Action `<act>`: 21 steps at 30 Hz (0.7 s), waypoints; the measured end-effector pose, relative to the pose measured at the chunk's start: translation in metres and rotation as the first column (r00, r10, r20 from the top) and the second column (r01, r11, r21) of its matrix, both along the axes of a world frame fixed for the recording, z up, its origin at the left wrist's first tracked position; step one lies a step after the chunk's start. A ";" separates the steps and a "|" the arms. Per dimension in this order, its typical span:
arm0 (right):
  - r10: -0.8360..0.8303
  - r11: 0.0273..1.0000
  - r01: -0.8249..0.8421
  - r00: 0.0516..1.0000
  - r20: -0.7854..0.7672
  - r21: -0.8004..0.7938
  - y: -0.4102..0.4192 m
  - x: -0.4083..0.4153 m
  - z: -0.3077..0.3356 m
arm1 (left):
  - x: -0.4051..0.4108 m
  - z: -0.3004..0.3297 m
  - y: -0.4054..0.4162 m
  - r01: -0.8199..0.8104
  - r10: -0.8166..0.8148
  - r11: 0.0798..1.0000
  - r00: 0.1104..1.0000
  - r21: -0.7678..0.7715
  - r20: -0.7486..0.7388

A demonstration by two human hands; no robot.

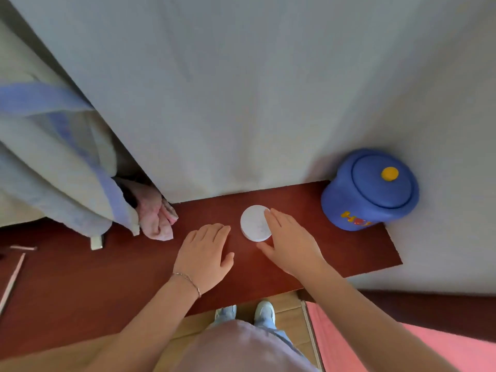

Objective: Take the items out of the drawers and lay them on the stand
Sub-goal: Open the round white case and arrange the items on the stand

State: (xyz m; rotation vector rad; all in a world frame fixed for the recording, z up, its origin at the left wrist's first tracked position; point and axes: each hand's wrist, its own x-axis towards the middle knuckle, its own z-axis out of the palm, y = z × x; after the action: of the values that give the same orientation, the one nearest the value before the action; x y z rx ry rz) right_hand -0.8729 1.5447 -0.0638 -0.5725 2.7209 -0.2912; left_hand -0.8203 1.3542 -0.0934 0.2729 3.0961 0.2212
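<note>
Head view looks down on a dark red stand (349,253) set against a pale wall. A flat white disc (253,222) lies on the stand's top, near the middle of its visible part. The right hand (291,244) rests over the disc's right edge: its fingers (272,218) are straight and lie on the disc's rim, the thumb is spread toward the near side on the counter, and nothing is clasped, so this grip is wide and slack. The left hand (205,255) lies flat on the counter just left of the disc, apart from it, palm down with fingers straight and together, thumb out to the right; its grip is wide too and holds nothing. A thin bracelet (188,281) circles the left wrist.

At the stand's far right corner a blue pot (369,190) stands against the wall, well apart from the disc. Its lid is on, with a yellow knob (389,173) on top and coloured letters on its side, partly cut off by the curve.

To the left a grey robe with a blue band (64,157) hangs down, and a pink cloth (158,213) droops from it onto the stand's far edge. Further left, thin pale sticks (13,277) lie on the same red surface.

Below the near edge, two light shoes (264,312) stand on a wooden floor, and a pink mat (375,342) lies to their right
</note>
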 end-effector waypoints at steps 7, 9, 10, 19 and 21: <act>0.157 0.985 -0.159 0.987 0.027 0.070 -0.015 -0.019 -0.015 | 0.021 0.003 0.022 -0.224 0.209 0.970 0.967 0.098 0.148; 0.171 0.981 -0.170 0.985 -0.008 0.093 -0.016 -0.022 -0.021 | 0.025 0.002 0.027 -0.312 0.280 0.933 0.942 0.177 0.183; 0.171 0.981 -0.169 0.985 -0.016 0.093 -0.016 -0.023 -0.023 | 0.026 0.002 0.029 -0.356 0.314 0.909 0.927 0.217 0.203; 0.178 0.972 -0.147 0.970 0.164 -0.185 -0.015 -0.019 -0.003 | 0.024 0.007 0.039 -0.700 0.390 0.373 0.714 0.609 0.582; 0.191 0.931 -0.119 0.965 0.181 -0.346 -0.018 -0.006 0.007 | 0.014 0.018 0.039 -0.779 0.311 -0.072 0.576 0.623 0.756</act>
State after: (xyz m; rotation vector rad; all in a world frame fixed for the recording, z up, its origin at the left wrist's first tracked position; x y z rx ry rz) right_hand -0.8788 1.5270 -0.0565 -0.7953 2.4167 -0.7359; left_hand -0.8059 1.3929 -0.0759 -1.0630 1.8709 1.9478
